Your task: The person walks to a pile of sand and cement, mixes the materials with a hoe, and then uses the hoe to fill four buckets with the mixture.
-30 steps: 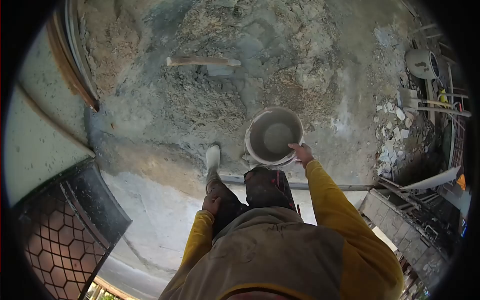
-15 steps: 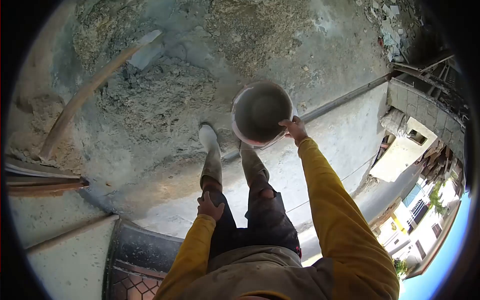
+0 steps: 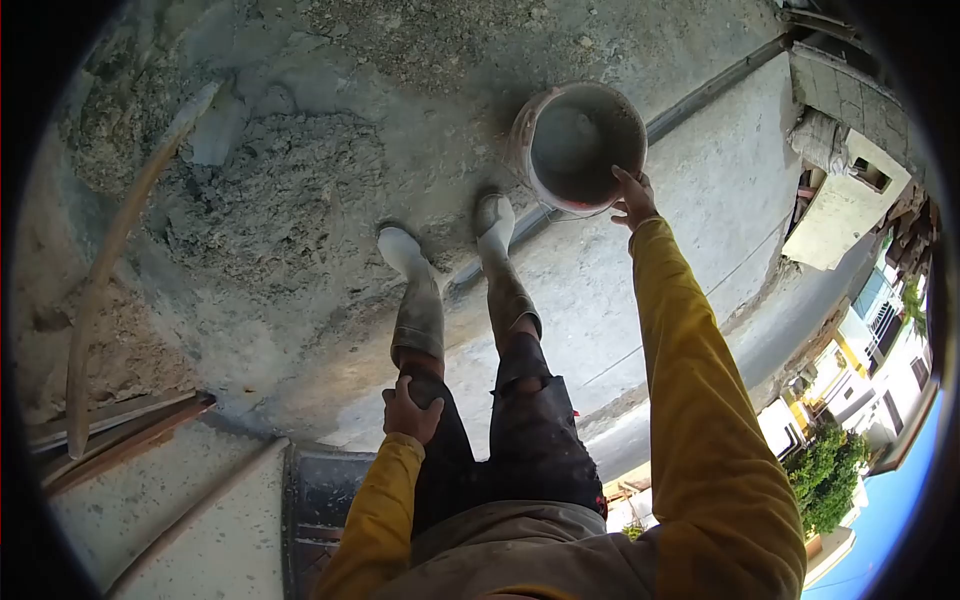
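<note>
Rough concrete floor, mortar heap by the boots.
Head view: the right hand point(image 3: 633, 203) curls its fingers over the near rim of a grey bucket point(image 3: 578, 146), held out over the floor's edge; the left hand point(image 3: 410, 412) lies loosely closed on the left thigh, above white boots point(image 3: 412, 268).

Bare concrete slab point(image 3: 640, 300) right of boots: open, free passage. Pipe point(image 3: 700, 95) runs diagonally along slab edge, just below bucket point(image 3: 585, 145) held by right hand point(image 3: 633, 200). Mortar heap point(image 3: 280, 210) blocks ground left of boots point(image 3: 415, 290). Long shovel handle point(image 3: 105, 270) curves along far left. Planks point(image 3: 120, 430) at lower left. Left hand point(image 3: 410, 410) against thigh.
</note>
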`<state>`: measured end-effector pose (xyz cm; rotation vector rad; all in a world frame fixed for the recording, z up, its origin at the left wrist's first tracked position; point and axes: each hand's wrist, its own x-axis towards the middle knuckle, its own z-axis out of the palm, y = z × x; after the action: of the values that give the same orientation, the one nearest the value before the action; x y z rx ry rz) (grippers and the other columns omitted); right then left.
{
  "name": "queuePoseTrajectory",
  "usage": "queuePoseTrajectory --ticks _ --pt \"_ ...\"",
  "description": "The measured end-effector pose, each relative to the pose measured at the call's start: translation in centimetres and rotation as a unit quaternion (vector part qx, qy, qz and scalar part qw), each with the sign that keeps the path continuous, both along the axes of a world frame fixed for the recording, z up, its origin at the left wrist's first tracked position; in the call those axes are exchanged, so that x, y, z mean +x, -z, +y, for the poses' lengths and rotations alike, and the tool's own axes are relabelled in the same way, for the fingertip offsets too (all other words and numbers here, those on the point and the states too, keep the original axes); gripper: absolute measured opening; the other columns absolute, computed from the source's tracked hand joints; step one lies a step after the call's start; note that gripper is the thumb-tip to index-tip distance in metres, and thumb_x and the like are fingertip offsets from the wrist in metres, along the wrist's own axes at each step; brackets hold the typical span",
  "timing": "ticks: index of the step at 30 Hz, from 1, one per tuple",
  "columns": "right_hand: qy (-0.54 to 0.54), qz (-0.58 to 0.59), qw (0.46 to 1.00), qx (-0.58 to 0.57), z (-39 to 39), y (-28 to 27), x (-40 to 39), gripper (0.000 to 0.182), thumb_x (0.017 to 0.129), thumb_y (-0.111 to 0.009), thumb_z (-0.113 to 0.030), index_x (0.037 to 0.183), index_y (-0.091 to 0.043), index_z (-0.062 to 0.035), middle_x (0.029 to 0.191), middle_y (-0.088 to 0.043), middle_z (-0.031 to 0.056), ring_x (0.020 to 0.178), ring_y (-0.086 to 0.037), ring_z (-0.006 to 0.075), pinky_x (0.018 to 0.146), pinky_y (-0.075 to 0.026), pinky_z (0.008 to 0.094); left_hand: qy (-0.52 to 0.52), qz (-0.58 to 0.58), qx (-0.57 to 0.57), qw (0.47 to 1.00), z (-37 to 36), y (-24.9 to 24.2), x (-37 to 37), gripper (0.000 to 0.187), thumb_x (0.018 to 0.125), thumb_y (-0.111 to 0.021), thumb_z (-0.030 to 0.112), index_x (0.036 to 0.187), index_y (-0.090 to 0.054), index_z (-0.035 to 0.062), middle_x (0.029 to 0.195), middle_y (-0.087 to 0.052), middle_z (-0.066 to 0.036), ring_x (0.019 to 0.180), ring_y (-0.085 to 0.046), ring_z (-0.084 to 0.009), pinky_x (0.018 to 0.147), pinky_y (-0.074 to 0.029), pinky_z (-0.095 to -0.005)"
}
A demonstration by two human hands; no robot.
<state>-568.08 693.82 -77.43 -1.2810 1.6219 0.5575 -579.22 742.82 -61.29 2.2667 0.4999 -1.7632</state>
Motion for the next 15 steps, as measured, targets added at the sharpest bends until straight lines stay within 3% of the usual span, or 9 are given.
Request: queuePoseTrajectory --ticks 4,5,7,9,11,12,14,15 --pt "0.059 -0.009 0.998 0.009 1.9 -1.2 -1.7 0.080 0.080 -0.067 -0.051 0.140 -0.029 -0.0141 0.143 -0.038 0.0181 0.118 -0.049 0.0442 0.097 -0.033 0.0648 0.002 -0.006 0.003 1.000 -0.8 -0.1 0.8 0.075 0.068 -0.073 0.040 0.131 -0.042 0.0137 0.120 -0.044 -0.021 0.107 -0.054 -0.0418 0.091 -0.047 -0.0490" --pt "0.091 -0.014 0.995 0.037 2.4 -0.5 -2.8 0.082 0.080 -0.069 -0.046 0.142 -0.027 -0.0133 0.142 -0.037 0.0167 0.111 -0.053 0.0434 0.090 -0.040 0.0640 0.005 -0.002 0.010 1.000 -1.0 0.0 1.0 0.075 0.067 -0.073 0.040 0.130 -0.042 0.0138 0.119 -0.044 -0.021 0.107 -0.054 -0.0416 0.091 -0.047 -0.0488" --pt "0.198 -0.043 0.976 0.079 5.0 0.1 -4.3 0.082 0.081 -0.068 -0.046 0.142 -0.027 -0.0086 0.142 -0.035 0.0204 0.111 -0.052 0.0416 0.089 -0.042 0.0607 0.010 -0.007 0.010 1.000 -1.3 0.2 1.1 0.075 0.067 -0.073 0.040 0.130 -0.043 0.0138 0.119 -0.044 -0.021 0.107 -0.054 -0.0413 0.091 -0.047 -0.0484" --pt "0.326 -0.103 0.932 0.118 7.7 1.2 -5.3 0.079 0.087 -0.062 -0.043 0.146 -0.021 -0.0104 0.145 -0.032 0.0217 0.113 -0.051 0.0365 0.090 -0.043 0.0578 0.018 -0.009 0.013 1.000 -1.4 0.2 1.2 0.075 0.066 -0.073 0.041 0.129 -0.043 0.0137 0.118 -0.045 -0.021 0.107 -0.054 -0.0410 0.091 -0.047 -0.0481" --pt "0.495 -0.068 0.860 0.102 9.8 1.7 -4.3 0.072 0.091 -0.057 -0.036 0.147 -0.020 -0.0095 0.135 -0.042 0.0168 0.111 -0.053 0.0307 0.093 -0.043 0.0564 0.019 -0.011 0.014 1.000 -1.6 0.4 1.3 0.075 0.067 -0.075 0.037 0.129 -0.043 0.0101 0.117 -0.046 -0.022 0.106 -0.054 -0.0398 0.090 -0.047 -0.0453" --pt "0.496 -0.067 0.860 0.101 10.6 1.6 -3.7 0.072 0.091 -0.057 -0.036 0.147 -0.020 -0.0095 0.135 -0.042 0.0168 0.111 -0.053 0.0307 0.093 -0.043 0.0564 0.020 -0.011 0.014 1.000 -1.5 0.4 1.4 0.075 0.067 -0.075 0.037 0.129 -0.043 0.0101 0.117 -0.046 -0.022 0.106 -0.054 -0.0398 0.090 -0.047 -0.0453" --pt "0.588 -0.111 0.792 0.123 11.6 1.2 -2.3 0.058 0.095 -0.049 -0.029 0.143 -0.026 -0.0069 0.116 -0.049 0.0102 0.103 -0.055 0.0261 0.096 -0.042 0.0541 0.013 -0.017 0.006 1.000 -1.3 0.2 1.5 0.075 0.067 -0.075 0.037 0.128 -0.044 0.0093 0.116 -0.047 -0.022 0.105 -0.054 -0.0398 0.090 -0.047 -0.0452" --pt "0.586 -0.113 0.793 0.122 11.4 2.1 -2.3 0.058 0.095 -0.049 -0.029 0.143 -0.026 -0.0069 0.116 -0.049 0.0102 0.103 -0.055 0.0261 0.096 -0.042 0.0541 0.011 -0.019 0.005 1.000 -1.1 0.2 1.4 0.075 0.067 -0.075 0.037 0.128 -0.044 0.0093 0.116 -0.047 -0.022 0.105 -0.054 -0.0398 0.090 -0.047 -0.0452"
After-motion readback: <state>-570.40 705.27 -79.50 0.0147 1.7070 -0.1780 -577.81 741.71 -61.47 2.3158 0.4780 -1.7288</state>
